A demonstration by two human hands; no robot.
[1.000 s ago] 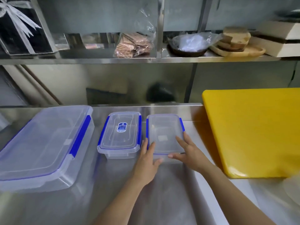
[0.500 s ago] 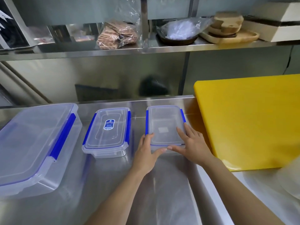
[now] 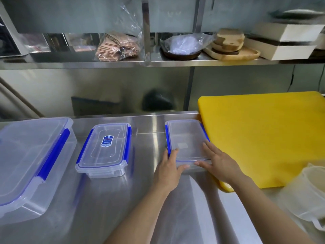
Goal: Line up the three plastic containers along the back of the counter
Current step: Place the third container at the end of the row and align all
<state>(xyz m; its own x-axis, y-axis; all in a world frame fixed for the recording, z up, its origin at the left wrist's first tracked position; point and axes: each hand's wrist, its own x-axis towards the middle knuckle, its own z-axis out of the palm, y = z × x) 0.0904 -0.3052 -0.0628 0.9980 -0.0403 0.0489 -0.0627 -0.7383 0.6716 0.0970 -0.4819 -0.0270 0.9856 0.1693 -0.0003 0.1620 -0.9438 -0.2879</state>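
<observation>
At 12 o'clock on the counter [image 3: 149, 199], the small box [image 3: 186, 140] now sits farther right than half a second ago, its right edge touching the yellow board [image 3: 263, 134] and its far end near the back lip. Gap to the labelled box [image 3: 104, 148] at 10 o'clock has widened; the big box [image 3: 29, 164] lies at 9 o'clock. Judgement: spacing is being evened out, row nearly done.

Left hand [image 3: 168, 168]: fingers curled round the near-left corner, thumb under the rim. Right hand [image 3: 218, 161]: flat, fingers spread on the lid, thumb along the near edge. Both grips clamp the small box, forearms reaching forward.
</observation>
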